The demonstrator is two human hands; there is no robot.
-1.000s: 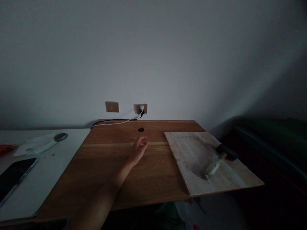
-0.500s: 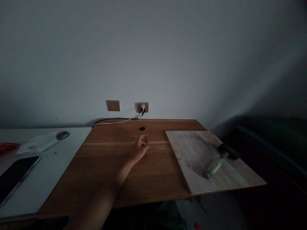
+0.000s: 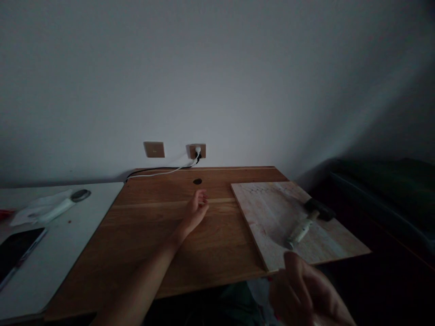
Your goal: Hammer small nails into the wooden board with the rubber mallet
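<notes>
In the dim light my left hand (image 3: 195, 210) reaches forward and rests on the brown wooden desk (image 3: 146, 235), fingers loosely stretched, holding nothing. It lies just below a small dark hole (image 3: 197, 181) in the desktop. My right hand (image 3: 306, 294) rises at the bottom right, close to the camera and blurred, thumb apart from the fingers, with nothing seen in it. Just beyond it a pale board (image 3: 272, 213) lies on the desk's right end, overhanging the edge. A hammer (image 3: 307, 221) with a black head and pale handle rests on the board.
Two wall sockets (image 3: 154, 149) sit behind the desk, one with a white plug and cable (image 3: 196, 151). A white table (image 3: 61, 244) on the left carries a dark phone (image 3: 16, 253), crumpled paper (image 3: 37, 209) and a round lid (image 3: 80, 195). Dark furniture (image 3: 384, 190) stands to the right.
My right hand has come into view at the bottom right. My left hand has uncurled a little and stayed in place on the desk. The view shifted slightly.
</notes>
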